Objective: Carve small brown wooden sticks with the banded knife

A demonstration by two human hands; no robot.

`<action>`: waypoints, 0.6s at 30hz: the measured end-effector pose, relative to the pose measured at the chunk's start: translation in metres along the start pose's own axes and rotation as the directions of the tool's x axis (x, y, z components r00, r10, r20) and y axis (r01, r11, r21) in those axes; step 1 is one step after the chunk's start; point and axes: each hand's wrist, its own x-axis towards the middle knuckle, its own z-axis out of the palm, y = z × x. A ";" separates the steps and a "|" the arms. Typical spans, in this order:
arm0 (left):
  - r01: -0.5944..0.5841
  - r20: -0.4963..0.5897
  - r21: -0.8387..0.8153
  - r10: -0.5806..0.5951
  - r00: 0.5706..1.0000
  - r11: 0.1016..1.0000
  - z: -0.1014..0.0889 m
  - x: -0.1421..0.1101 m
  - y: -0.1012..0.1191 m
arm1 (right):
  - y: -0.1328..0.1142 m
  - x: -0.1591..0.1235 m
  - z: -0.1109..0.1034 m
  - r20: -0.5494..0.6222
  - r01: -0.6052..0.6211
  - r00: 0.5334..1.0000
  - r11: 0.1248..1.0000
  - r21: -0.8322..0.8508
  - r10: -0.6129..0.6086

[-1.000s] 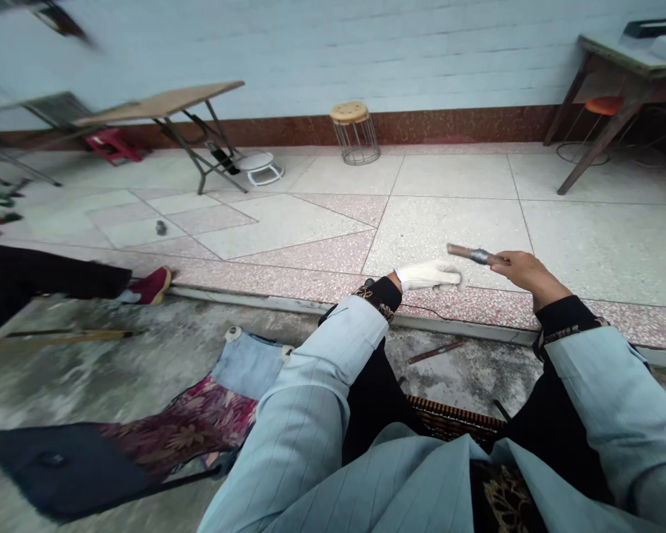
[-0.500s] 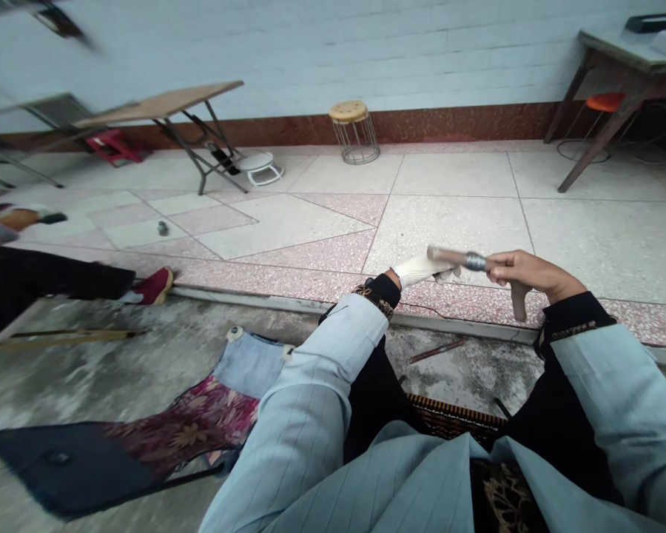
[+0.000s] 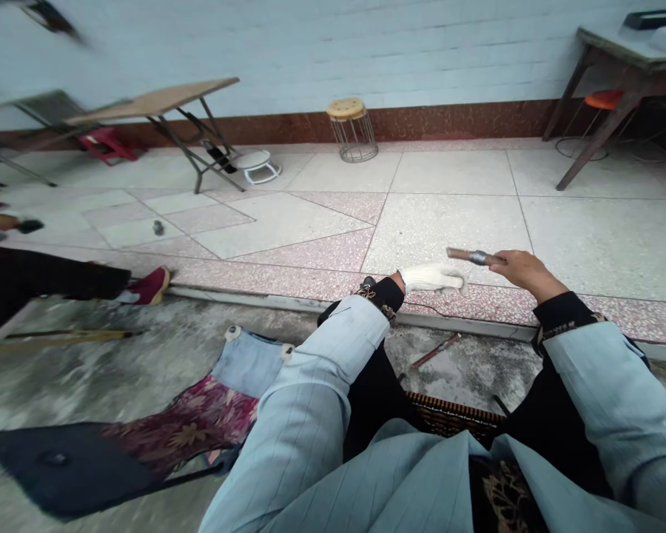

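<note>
arms point(image 3: 316, 370) stretched forward, gloved left hand point(image 3: 431, 277) pointing rightward, bare right hand point(image 3: 526, 272) curled in a grip

Inscriptions, labels, brands, numbers and signs: none legible. Dark, elongated object point(image 3: 49, 16) at upper left, before the pale-blue wall point(image 3: 288, 52): too blurred to tell whether it bears any marking.
</note>
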 end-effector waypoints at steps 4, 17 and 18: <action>-0.010 0.030 -0.002 0.010 1.000 1.000 -0.004 0.007 -0.006 | -0.002 -0.005 -0.001 0.278 0.106 0.956 0.993 -0.052 -0.088; -0.134 -0.012 -0.031 0.134 0.991 0.990 -0.006 0.021 -0.014 | -0.020 -0.023 -0.023 0.100 0.105 0.948 0.594 0.797 -0.302; -0.099 0.019 -0.007 0.100 0.995 0.995 -0.004 0.020 -0.013 | -0.018 -0.020 -0.020 0.063 0.096 0.967 0.579 0.809 -0.248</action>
